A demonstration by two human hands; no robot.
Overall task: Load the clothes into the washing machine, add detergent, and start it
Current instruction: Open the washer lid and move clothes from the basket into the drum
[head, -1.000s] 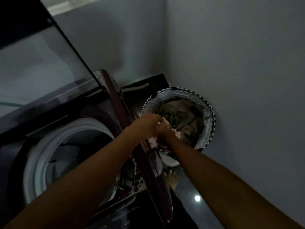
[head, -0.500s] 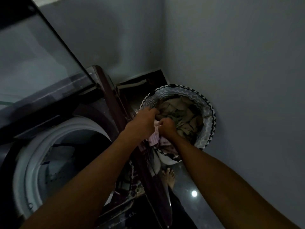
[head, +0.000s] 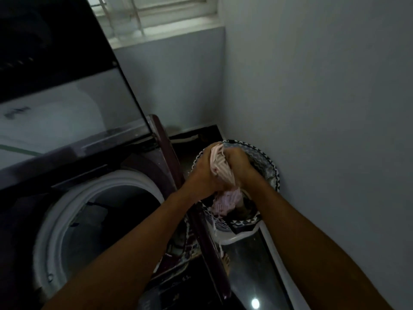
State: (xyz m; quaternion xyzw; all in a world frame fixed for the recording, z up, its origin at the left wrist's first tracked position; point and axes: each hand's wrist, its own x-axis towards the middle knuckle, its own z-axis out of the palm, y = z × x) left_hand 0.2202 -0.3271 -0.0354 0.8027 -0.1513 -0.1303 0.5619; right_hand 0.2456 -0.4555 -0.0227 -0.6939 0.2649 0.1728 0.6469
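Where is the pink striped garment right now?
The pink striped garment is bunched between the left hand and right hand, above the laundry basket, right of the washing machine.

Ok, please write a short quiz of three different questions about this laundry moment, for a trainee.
1. True or false: the washer lid is closed.
2. Which hands grip the pink cloth? A) only the left hand B) only the right hand C) both
3. Fill in: the cloth is held above the ____.

Key: 1 false; 2 C; 3 basket.
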